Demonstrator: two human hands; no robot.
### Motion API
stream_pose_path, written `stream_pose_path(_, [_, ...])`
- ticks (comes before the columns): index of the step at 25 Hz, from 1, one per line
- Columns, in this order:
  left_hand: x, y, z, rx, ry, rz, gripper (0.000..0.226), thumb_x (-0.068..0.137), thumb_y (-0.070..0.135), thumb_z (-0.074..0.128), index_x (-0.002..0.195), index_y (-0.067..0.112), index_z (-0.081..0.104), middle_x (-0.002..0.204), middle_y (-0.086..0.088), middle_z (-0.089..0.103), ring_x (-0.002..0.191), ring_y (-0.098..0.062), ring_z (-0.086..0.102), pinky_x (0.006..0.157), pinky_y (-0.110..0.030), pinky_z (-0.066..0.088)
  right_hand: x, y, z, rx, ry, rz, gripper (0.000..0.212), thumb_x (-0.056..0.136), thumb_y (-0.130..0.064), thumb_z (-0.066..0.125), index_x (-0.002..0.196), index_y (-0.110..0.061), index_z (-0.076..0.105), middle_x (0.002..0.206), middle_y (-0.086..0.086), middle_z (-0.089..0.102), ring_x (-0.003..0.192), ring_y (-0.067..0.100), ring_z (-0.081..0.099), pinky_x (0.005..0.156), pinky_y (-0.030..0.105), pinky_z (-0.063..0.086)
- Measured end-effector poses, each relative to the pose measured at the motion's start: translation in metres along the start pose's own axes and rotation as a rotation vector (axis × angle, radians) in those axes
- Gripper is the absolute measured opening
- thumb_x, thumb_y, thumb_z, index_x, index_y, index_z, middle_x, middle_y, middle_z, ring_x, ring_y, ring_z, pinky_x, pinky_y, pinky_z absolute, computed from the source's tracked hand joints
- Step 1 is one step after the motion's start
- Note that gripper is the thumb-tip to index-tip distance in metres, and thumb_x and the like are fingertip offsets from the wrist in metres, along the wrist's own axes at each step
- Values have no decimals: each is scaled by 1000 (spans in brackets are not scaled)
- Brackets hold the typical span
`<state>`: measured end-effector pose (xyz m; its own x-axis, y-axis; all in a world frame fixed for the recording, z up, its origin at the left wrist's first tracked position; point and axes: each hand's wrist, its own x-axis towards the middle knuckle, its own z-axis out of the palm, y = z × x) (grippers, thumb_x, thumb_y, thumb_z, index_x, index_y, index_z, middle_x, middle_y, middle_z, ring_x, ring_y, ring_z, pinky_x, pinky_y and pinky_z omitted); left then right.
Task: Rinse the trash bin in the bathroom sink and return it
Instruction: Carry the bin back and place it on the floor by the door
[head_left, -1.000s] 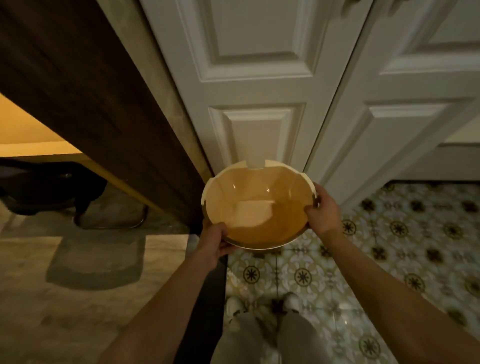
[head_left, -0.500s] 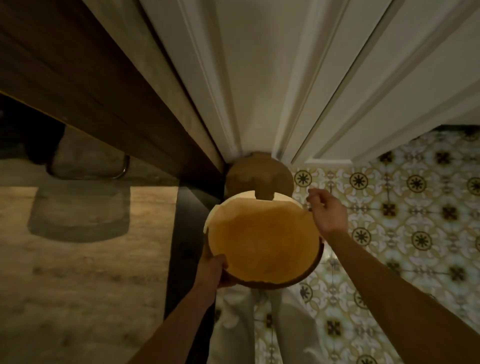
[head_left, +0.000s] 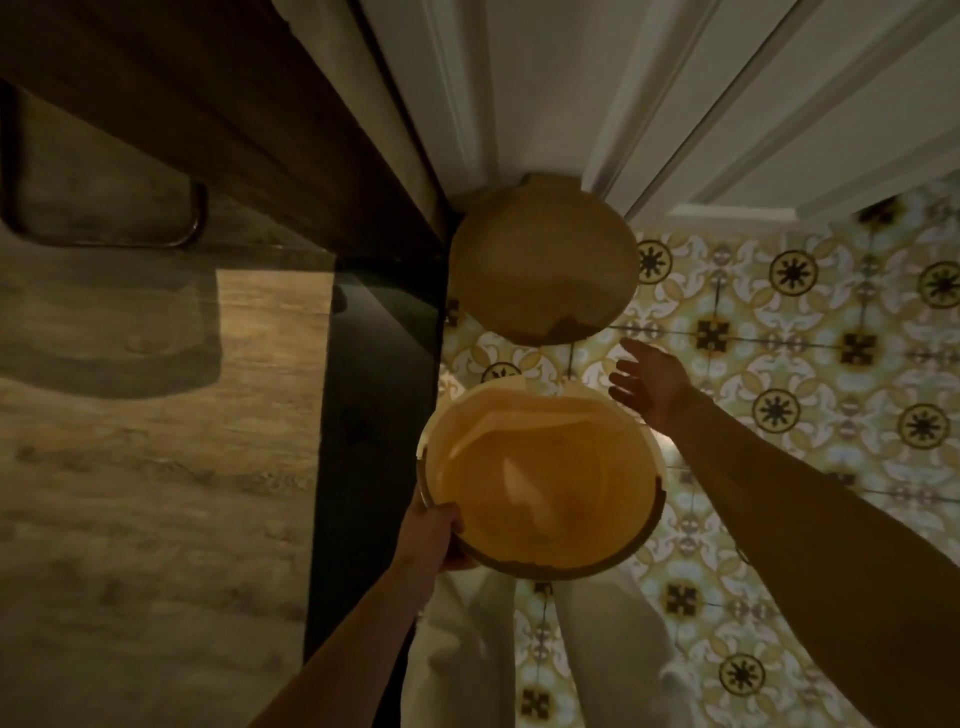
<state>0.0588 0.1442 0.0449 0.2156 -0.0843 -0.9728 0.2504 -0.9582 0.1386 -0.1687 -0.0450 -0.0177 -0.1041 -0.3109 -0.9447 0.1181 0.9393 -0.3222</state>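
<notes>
Gripped at its lower left rim by the left hand (head_left: 431, 532), fingers curled over the edge: trash bin (head_left: 540, 478), round, open mouth facing up toward the camera, held above the patterned tile floor (head_left: 810, 364). Right hand (head_left: 647, 382) off the bin, just beside its upper right rim, fingers spread and holding nothing. Round brown lid (head_left: 543, 260) on the floor in the corner, against the white paneled doors (head_left: 675, 93), apart from the bin. Dark threshold strip (head_left: 379, 389) to the left.

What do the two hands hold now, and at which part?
The left hand grips the round cream plastic bin at its near-left rim. The right hand holds nothing.
</notes>
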Motion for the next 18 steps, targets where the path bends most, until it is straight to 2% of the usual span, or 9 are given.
stream_pose_path(2, [20, -1, 0, 12, 7, -14, 82, 85, -2, 50, 154, 34, 24, 124, -8, 52, 95, -32, 60, 61, -41, 60, 19, 0, 10, 25, -89, 19, 33, 94, -31, 61, 124, -19, 54, 130, 14, 51, 120, 33, 53, 98, 43, 48])
stream_pose_path(4, [40, -2, -2, 14, 13, -12, 82, 86, -1, 50, 154, 34, 23, 115, -5, 52, 95, -32, 61, 68, -45, 61, 35, -2, 25, 68, -159, 37, 22, 94, -32, 60, 112, -22, 54, 133, 16, 50, 119, 32, 53, 98, 44, 47])
stream_pose_path(5, [48, -2, -3, 3, 15, -11, 82, 86, -1, 51, 154, 34, 24, 114, -5, 52, 96, -32, 60, 70, -46, 61, 42, -2, 32, 92, -181, 42, 22, 94, -33, 59, 113, -23, 53, 134, 16, 47, 117, 31, 52, 97, 44, 47])
stream_pose_path(8, [59, 1, -5, -21, 26, -6, 83, 85, -2, 50, 154, 37, 25, 125, -7, 50, 97, -32, 59, 64, -44, 61, 51, -1, 45, 188, -200, 56, 44, 96, -30, 56, 137, -18, 44, 141, 15, 41, 127, 32, 44, 101, 46, 43])
stream_pose_path(10, [55, 5, -8, -29, 32, 0, 82, 86, -3, 50, 153, 36, 25, 127, -8, 49, 97, -32, 58, 61, -43, 59, 43, -5, 48, 229, -172, 61, 43, 99, -24, 52, 139, -12, 44, 141, 15, 45, 126, 33, 48, 102, 46, 43])
stream_pose_path(14, [39, 11, -19, -19, -3, 29, 78, 87, -1, 50, 153, 32, 27, 128, -10, 51, 105, -36, 57, 63, -46, 59, 6, -40, 46, 410, -85, 0, 22, 99, -12, 53, 119, -2, 54, 120, 19, 58, 105, 33, 59, 89, 39, 53])
stream_pose_path(16, [27, 19, -23, -3, -25, 66, 75, 87, -2, 49, 152, 30, 30, 124, -9, 52, 104, -35, 57, 63, -45, 59, -18, -77, 46, 527, -123, -41, 17, 97, -12, 57, 111, -3, 58, 103, 16, 67, 92, 29, 67, 72, 32, 60])
stream_pose_path(18, [18, 29, -25, -11, -43, 106, 76, 88, -2, 48, 151, 35, 30, 121, -5, 52, 101, -33, 57, 62, -46, 60, -34, -118, 49, 598, -175, -56, 11, 97, -13, 57, 101, -4, 61, 82, 12, 71, 73, 23, 71, 56, 26, 59])
